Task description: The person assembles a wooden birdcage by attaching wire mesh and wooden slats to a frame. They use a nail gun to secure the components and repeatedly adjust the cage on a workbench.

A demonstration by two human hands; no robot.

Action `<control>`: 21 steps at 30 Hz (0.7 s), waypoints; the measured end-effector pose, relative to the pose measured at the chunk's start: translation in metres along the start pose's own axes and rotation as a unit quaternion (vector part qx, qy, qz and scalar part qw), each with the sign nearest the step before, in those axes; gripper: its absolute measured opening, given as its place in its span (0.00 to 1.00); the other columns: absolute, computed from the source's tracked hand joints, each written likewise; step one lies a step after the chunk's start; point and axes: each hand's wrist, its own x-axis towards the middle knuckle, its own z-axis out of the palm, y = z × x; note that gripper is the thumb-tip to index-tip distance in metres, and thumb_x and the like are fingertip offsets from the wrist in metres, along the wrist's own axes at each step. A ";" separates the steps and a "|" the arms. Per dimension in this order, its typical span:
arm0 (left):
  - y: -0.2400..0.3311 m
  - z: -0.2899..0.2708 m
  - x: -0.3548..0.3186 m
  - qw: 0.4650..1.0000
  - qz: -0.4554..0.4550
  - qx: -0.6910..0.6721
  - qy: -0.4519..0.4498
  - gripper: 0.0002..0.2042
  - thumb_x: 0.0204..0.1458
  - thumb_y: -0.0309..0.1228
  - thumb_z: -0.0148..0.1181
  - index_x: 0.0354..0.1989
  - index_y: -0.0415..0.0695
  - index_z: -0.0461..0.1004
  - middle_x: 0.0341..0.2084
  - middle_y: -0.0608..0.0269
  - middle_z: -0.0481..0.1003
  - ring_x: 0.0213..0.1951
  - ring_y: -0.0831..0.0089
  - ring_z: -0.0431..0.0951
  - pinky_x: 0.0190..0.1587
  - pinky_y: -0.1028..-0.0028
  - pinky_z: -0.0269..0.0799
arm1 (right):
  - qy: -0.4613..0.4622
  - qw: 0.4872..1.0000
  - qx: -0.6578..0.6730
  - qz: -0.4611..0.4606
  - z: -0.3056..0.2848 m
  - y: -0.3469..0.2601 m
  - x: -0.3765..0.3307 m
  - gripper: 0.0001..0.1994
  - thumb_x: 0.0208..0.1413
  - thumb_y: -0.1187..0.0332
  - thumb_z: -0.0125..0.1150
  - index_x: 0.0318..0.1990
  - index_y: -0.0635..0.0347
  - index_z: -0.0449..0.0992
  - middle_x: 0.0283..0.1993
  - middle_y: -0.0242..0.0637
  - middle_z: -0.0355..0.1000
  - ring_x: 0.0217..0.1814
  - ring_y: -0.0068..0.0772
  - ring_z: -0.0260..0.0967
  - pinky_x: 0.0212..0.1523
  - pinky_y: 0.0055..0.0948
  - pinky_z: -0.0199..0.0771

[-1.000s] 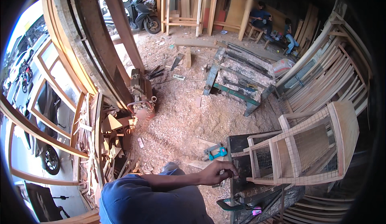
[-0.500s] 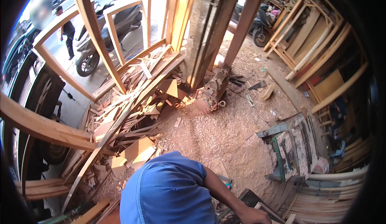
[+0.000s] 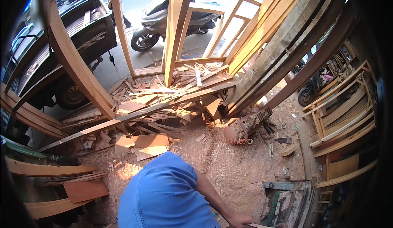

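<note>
Our left hand meets the pale wooden strip, bottom right of centre!
Gripping or merely touching, we can't tell; we'd keep that strip steady.

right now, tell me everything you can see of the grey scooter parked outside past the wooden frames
The scooter is grey with darker lower parts, its body panels looking like painted plastic. It stands roughly upright on the grey ground, its front end toward the picture's left. The front wheel has a dark tyre and spoked rim. A thick wooden post crosses in front, hiding its middle; whether any wood touches it cannot be told.
</note>
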 end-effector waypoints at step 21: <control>0.053 0.148 0.014 0.841 -0.209 -0.494 -0.066 0.13 0.67 0.41 0.48 0.47 0.44 0.69 0.34 0.67 0.67 0.38 0.77 0.67 0.46 0.70 0.66 | -0.022 0.880 -0.258 0.399 -0.180 -0.037 -0.184 0.26 0.55 0.67 0.69 0.59 0.66 0.69 0.54 0.54 0.73 0.51 0.46 0.75 0.50 0.39 0.75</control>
